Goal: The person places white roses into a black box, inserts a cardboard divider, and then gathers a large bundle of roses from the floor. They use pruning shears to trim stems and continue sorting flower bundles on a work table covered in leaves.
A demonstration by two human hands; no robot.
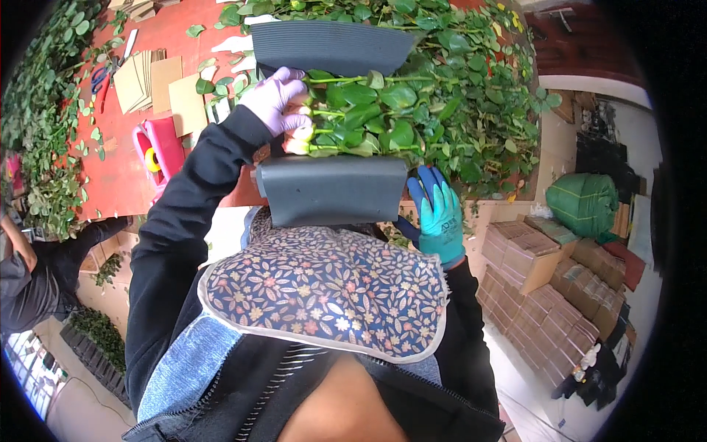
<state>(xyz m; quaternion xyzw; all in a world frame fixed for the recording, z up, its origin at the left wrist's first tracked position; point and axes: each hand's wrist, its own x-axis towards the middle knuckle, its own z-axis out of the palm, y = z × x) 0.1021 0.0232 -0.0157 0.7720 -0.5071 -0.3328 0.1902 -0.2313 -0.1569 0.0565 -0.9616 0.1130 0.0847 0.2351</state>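
Several pale roses [300,137] lie side by side on a dark ribbed sheet [331,46], heads to the left and leafy green stems to the right. The near side of that sheet folds over the table edge in front of me. My left hand [274,102], in a lilac glove, bends its fingers round the rose heads, partly covering them. Off the right end of the sheet's near flap is my right hand [439,210] in a blue and teal glove. Its fingers stretch out near the leaves and hold nothing.
A pink tape dispenser [158,151], brown cardboard pieces [166,82] and scissors [101,79] are on the red table [118,166]. Leafy stems [479,96] heap at right. Bundled cardboard [526,317] and a green sack [582,204] stand lower right. Another person [29,272] is at left.
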